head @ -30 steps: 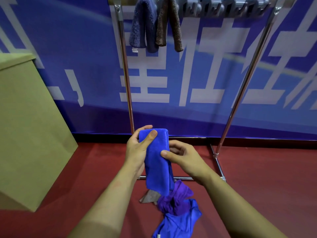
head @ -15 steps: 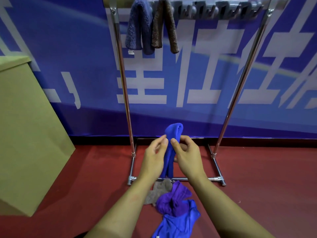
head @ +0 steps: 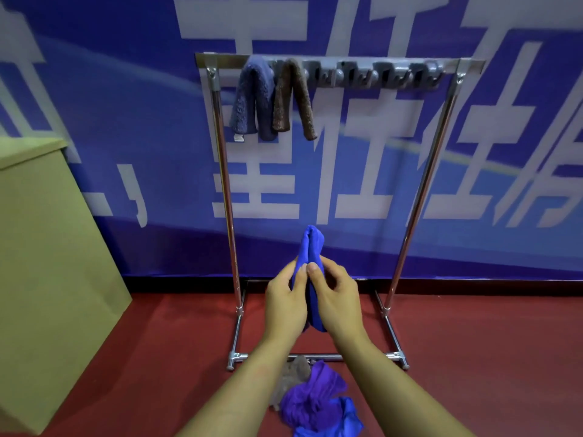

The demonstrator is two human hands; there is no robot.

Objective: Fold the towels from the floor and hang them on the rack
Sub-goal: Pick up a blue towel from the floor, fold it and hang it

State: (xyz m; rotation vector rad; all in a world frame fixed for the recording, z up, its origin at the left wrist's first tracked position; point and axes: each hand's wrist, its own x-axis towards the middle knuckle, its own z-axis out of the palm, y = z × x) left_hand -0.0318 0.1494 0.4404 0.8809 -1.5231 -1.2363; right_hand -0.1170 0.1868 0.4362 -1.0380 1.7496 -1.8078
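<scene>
On red floor (head: 473, 357) by blue banner wall (head: 110, 121): both hands (head: 312, 298) pinch folded blue towel (head: 310, 244).

Cropped white characters on blue banner (head: 126, 121)

The red floor (head: 473, 357) carried the rack's base (head: 312, 357), a tan box (head: 47, 263), and crumpled grey (head: 291, 378), purple (head: 312, 395) and blue (head: 344, 421) towels.

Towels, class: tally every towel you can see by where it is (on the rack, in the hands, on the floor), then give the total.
On the rack: 2, a grey-blue towel and a brown towel
In the hands: 1, a blue towel, held by left hand and right hand
On the floor: 3, a grey towel, a purple towel and a second blue towel
Total: 6
</scene>
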